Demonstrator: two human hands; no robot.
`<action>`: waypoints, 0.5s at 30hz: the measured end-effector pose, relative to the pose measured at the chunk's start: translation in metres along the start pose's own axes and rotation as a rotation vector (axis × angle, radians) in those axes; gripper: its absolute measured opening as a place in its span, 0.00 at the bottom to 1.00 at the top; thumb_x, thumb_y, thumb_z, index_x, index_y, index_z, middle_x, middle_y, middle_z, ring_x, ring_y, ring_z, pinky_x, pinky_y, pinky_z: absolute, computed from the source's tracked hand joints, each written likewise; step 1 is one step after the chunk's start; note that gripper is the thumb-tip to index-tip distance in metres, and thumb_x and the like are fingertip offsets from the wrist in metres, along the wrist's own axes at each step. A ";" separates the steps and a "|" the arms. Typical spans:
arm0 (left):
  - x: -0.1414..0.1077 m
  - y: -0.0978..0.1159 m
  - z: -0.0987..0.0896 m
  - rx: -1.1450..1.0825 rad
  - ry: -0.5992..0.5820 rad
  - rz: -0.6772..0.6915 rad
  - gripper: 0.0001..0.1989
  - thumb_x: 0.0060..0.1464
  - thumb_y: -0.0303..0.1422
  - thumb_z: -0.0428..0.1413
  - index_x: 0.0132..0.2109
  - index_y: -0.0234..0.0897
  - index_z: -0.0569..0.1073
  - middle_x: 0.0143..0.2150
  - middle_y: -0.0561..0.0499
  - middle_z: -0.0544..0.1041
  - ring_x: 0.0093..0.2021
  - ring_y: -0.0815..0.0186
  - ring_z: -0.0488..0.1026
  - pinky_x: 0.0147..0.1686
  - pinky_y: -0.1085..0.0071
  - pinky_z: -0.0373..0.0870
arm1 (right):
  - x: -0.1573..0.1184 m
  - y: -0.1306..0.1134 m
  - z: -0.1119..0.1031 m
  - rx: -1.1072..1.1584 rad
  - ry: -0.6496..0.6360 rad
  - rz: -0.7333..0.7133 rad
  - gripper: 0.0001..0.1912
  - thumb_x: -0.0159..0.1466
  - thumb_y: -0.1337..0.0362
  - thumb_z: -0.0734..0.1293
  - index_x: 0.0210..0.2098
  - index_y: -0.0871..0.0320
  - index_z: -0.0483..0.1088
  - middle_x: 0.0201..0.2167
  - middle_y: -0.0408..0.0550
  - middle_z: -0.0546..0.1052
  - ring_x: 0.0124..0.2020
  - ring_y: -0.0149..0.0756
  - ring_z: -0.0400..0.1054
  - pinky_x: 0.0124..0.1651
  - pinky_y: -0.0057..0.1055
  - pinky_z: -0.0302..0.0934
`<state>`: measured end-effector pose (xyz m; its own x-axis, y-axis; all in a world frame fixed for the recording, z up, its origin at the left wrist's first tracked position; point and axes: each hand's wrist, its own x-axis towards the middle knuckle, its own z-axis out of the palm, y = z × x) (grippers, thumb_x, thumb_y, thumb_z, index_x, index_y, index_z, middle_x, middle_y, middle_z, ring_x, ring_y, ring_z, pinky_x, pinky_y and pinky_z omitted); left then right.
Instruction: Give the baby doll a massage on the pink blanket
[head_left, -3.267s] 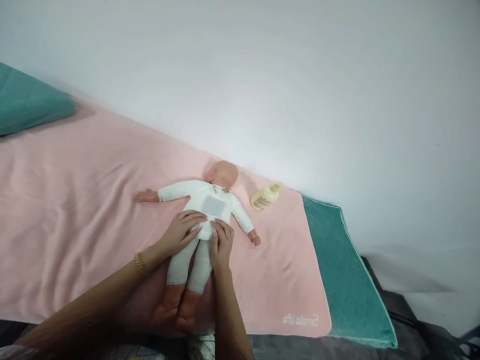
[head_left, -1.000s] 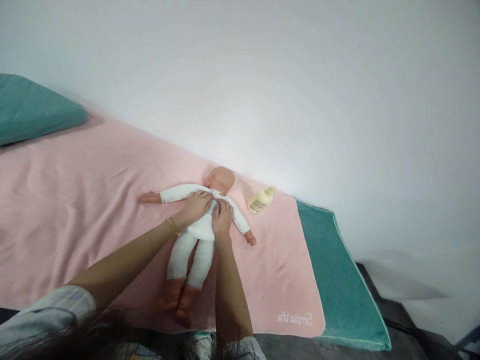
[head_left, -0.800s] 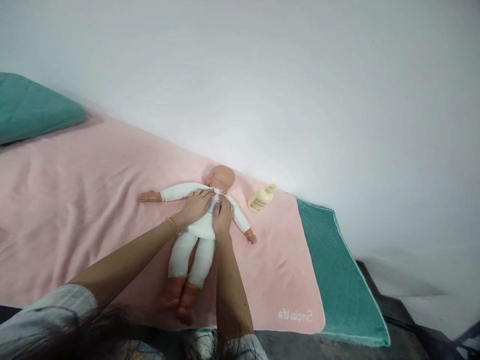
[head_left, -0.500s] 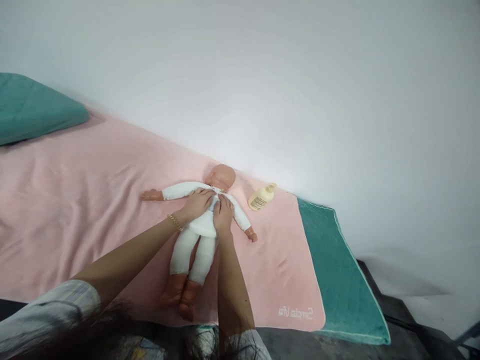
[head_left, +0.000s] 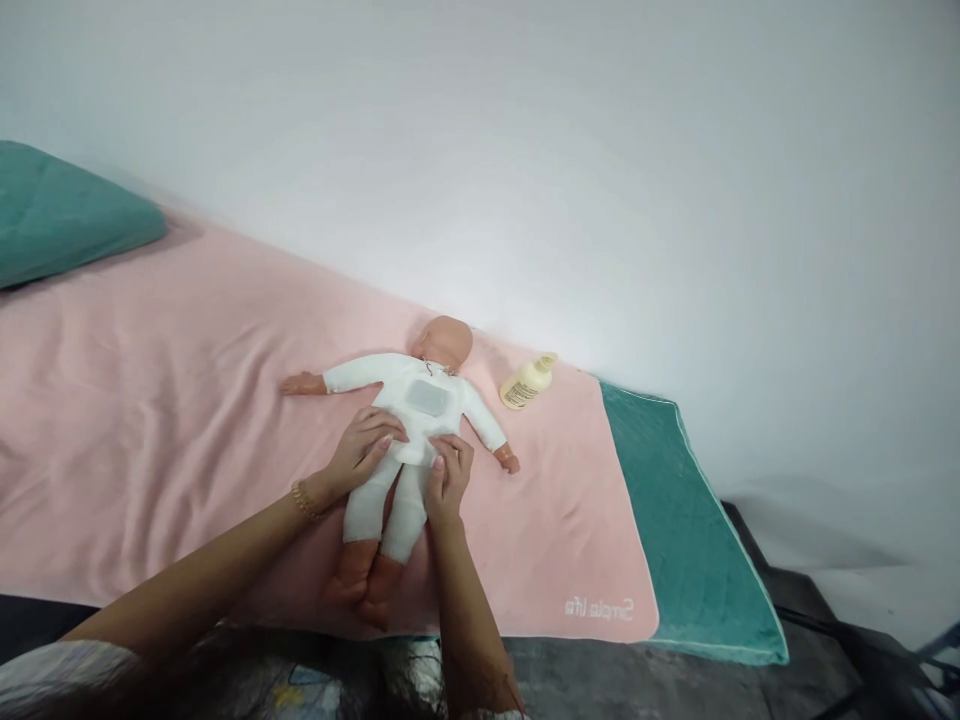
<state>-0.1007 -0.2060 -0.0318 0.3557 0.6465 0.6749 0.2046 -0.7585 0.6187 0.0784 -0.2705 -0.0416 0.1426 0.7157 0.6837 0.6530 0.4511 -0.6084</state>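
A baby doll with a white cloth body lies stretched out, its arms spread and its bald head toward the wall. A grey rectangular patch shows in full on its torso. At the doll's hip on one side, my left hand rests with fingers laid on the white cloth. My right hand touches the opposite hip, fingers bent over the edge of the body and thumb apart. Neither hand grips anything; both are open.
Beside the doll's head, a pale yellow pump bottle stands on the pink blanket. A green mat shows past the blanket's right end. At the far left lies a green pillow. A white wall rises behind.
Both hands have slid from the doll's upper torso down to its hips, toward me. The grey patch, partly covered before, is now uncovered. The doll stays in place.
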 end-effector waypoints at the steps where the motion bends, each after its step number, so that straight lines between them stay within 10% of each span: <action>1: -0.004 0.001 -0.002 -0.014 -0.010 0.007 0.22 0.70 0.38 0.40 0.40 0.37 0.77 0.40 0.45 0.78 0.44 0.57 0.71 0.50 0.56 0.64 | -0.003 -0.002 -0.002 0.011 -0.008 -0.007 0.20 0.72 0.58 0.53 0.49 0.55 0.74 0.45 0.54 0.71 0.48 0.41 0.66 0.51 0.43 0.63; 15: 0.001 -0.012 0.003 -0.004 -0.197 -0.019 0.16 0.68 0.35 0.47 0.37 0.38 0.76 0.37 0.48 0.78 0.42 0.59 0.71 0.46 0.62 0.66 | 0.005 0.001 0.009 -0.017 -0.160 0.064 0.19 0.72 0.61 0.58 0.30 0.55 0.76 0.30 0.45 0.73 0.37 0.36 0.66 0.44 0.36 0.58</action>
<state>-0.0998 -0.1968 -0.0396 0.5233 0.6320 0.5716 0.2099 -0.7457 0.6323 0.0732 -0.2623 -0.0425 0.0647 0.8188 0.5704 0.6593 0.3940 -0.6403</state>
